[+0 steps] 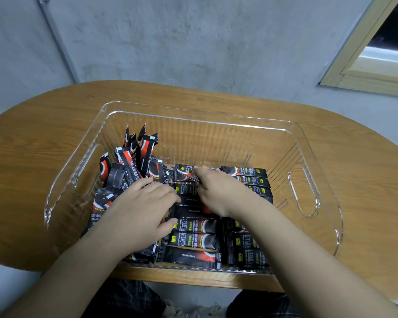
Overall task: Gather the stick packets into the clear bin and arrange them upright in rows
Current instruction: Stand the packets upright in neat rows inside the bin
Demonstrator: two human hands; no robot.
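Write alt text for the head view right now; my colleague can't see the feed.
Both hands reach into a clear bin on a wooden table: the right hand pinches a stick packet, and the left hand rests open on the packets lying flat. At the bin's left end, standing packets lean unevenly.

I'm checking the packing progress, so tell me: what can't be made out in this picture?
- Head view: packets under the left hand and right hand are covered.
- Fine print on the flat packets is too small.
- The right hand's fingertips curl out of sight round one packet.
- The bin floor beneath the packets is hidden.
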